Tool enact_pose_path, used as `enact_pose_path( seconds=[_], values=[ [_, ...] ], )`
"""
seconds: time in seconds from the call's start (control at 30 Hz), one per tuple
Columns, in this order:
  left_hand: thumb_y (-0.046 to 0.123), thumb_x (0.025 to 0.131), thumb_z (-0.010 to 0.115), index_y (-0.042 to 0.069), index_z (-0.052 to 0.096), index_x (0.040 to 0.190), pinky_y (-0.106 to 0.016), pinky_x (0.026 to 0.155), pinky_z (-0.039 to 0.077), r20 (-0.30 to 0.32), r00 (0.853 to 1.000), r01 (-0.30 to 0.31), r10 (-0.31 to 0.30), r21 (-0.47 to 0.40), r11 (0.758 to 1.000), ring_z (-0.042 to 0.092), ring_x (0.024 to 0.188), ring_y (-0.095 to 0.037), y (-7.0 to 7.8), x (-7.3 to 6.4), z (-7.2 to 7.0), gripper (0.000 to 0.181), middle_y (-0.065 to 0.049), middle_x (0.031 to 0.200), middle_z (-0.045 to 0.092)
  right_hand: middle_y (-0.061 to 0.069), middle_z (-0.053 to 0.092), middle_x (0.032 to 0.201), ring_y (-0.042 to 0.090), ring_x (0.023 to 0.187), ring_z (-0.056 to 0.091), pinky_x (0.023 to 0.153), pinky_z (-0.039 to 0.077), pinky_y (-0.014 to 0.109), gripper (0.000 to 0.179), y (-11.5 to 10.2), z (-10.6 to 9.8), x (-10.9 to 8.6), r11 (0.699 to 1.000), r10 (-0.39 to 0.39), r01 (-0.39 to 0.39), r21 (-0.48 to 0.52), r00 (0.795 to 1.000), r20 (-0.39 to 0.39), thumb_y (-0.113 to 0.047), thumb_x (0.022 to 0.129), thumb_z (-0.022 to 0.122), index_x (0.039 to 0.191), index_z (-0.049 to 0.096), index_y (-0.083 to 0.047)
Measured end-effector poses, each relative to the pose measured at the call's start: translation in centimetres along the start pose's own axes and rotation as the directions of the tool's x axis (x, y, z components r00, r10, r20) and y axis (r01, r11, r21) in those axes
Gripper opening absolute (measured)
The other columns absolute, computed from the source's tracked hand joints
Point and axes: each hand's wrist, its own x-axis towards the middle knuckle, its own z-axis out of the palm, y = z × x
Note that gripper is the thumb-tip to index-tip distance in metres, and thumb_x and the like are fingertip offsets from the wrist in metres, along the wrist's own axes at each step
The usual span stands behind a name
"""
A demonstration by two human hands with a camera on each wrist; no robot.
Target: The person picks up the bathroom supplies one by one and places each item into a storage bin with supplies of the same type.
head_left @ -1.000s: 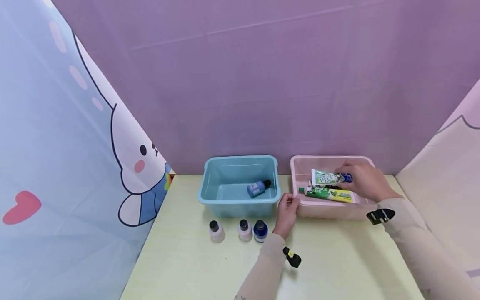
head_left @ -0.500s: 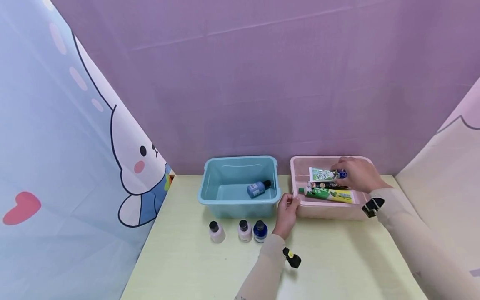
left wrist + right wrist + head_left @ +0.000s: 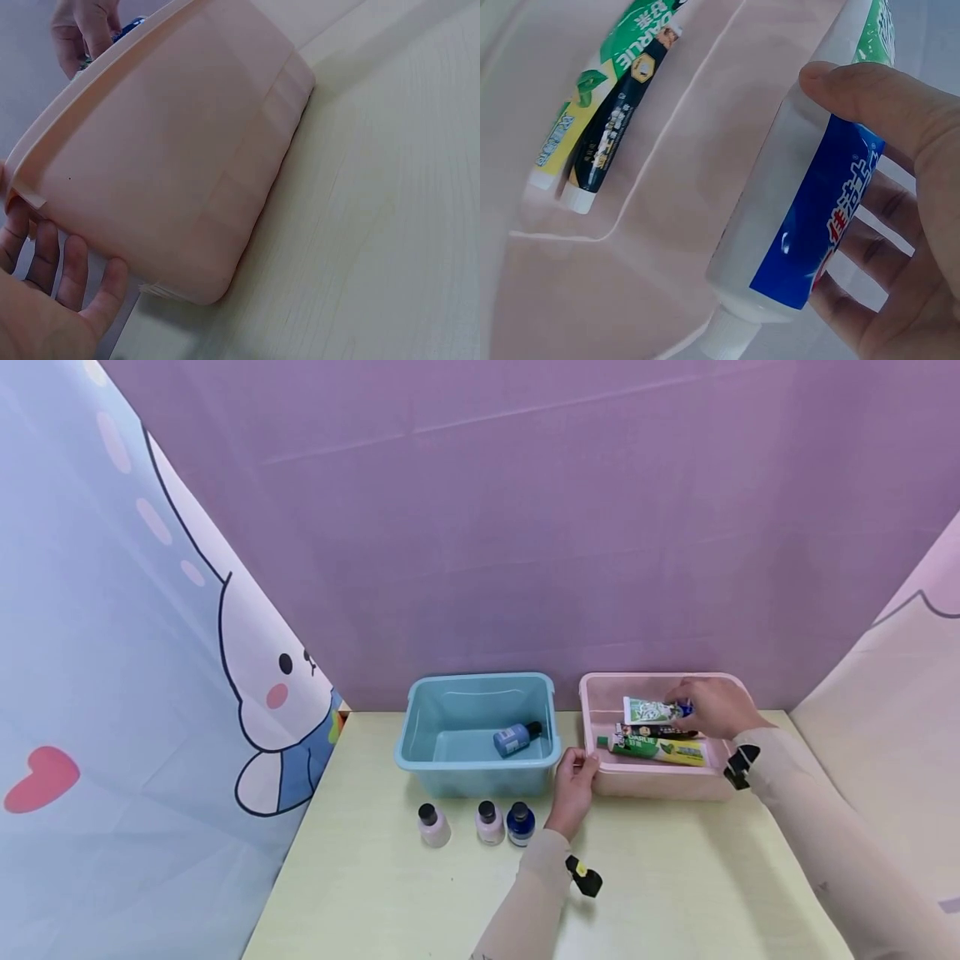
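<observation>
My right hand (image 3: 720,706) pinches a blue, white and green toothpaste tube (image 3: 802,195) between thumb and fingers, inside the back part of the pink bin (image 3: 667,783). The tube's white cap (image 3: 731,335) points down in the right wrist view. On the bin's floor lie a green and yellow toothpaste tube (image 3: 660,749) and, alongside it, a black toothpaste tube (image 3: 622,116). My left hand (image 3: 573,791) grips the bin's front left corner. In the left wrist view its fingers (image 3: 73,274) curl under the rim.
A blue bin (image 3: 480,781) stands to the left, with a blue bottle (image 3: 513,740) lying in it. In front of it stand two pale pink bottles (image 3: 433,828) and a dark blue bottle (image 3: 521,827) with black caps. A purple cloth (image 3: 480,527) hangs behind.
My right hand has moved the toothpaste tube back and lower in the pink bin, uncovering more of the black tube, then slightly right. My left hand stays at the corner.
</observation>
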Motion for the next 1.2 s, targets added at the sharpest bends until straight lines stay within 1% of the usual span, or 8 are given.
enact_pose_path(
  seconds=[0.3,0.6,0.77,0.97,1.07,1.2],
  values=[
    [0.031,0.104,0.059,0.018,0.057,0.1,-0.048,0.093,0.051,-0.007,1.0,0.005,-0.005,0.004,1.0,0.052,0.092,-0.014,-0.3,0.3,0.0,0.013,0.004,0.099,0.055,0.012,0.076,0.113,0.037,0.103,0.07,0.09,0.053,0.056,0.037,1.1,0.8,0.9,1.0,0.024,-0.025,0.008,0.996,0.082,-0.02,0.076,0.089,0.11,0.078,-0.01],
    [0.033,0.104,0.059,0.018,0.058,0.101,-0.047,0.093,0.051,-0.006,1.0,0.003,-0.003,0.008,1.0,0.052,0.093,-0.014,-0.4,0.4,0.0,0.015,0.004,0.1,0.055,0.012,0.076,0.113,0.036,0.102,0.071,0.089,0.054,0.056,0.035,1.9,1.6,1.7,0.999,0.043,-0.045,0.01,0.991,0.126,-0.021,0.078,0.087,0.11,0.079,-0.011],
    [0.032,0.105,0.057,0.018,0.057,0.102,-0.045,0.092,0.05,0.0,1.0,0.01,-0.01,0.008,1.0,0.053,0.094,-0.014,-0.3,0.3,0.0,0.015,0.004,0.101,0.055,0.011,0.077,0.111,0.031,0.098,0.071,0.087,0.055,0.055,0.033,2.1,1.8,1.9,0.998,0.049,-0.053,0.02,0.987,0.153,-0.021,0.078,0.088,0.108,0.079,-0.012],
    [0.035,0.105,0.057,0.019,0.058,0.102,-0.045,0.092,0.051,-0.002,1.0,0.019,-0.019,0.016,1.0,0.053,0.094,-0.014,-0.2,0.2,0.0,0.016,0.004,0.102,0.055,0.007,0.077,0.105,0.02,0.086,0.067,0.08,0.055,0.05,0.031,2.2,1.6,2.1,0.998,0.048,-0.052,0.019,0.984,0.173,-0.022,0.076,0.088,0.105,0.081,-0.014],
    [0.037,0.104,0.058,0.019,0.058,0.103,-0.044,0.092,0.052,0.0,1.0,0.019,-0.019,0.016,1.0,0.053,0.095,-0.014,-0.2,0.1,0.0,0.017,0.004,0.102,0.055,0.007,0.077,0.103,0.019,0.085,0.067,0.079,0.055,0.049,0.032,2.4,1.7,2.1,0.999,0.045,-0.049,0.02,0.983,0.179,-0.02,0.074,0.089,0.104,0.081,-0.014],
    [0.038,0.104,0.059,0.019,0.058,0.103,-0.041,0.092,0.051,0.008,1.0,0.018,-0.018,0.004,1.0,0.053,0.096,-0.014,-0.1,-0.1,-0.1,0.018,0.004,0.103,0.056,0.007,0.077,0.103,0.022,0.087,0.069,0.079,0.055,0.05,0.034,2.8,1.8,2.1,0.999,0.039,-0.041,0.008,0.983,0.18,-0.019,0.072,0.09,0.104,0.081,-0.014]
  ],
)
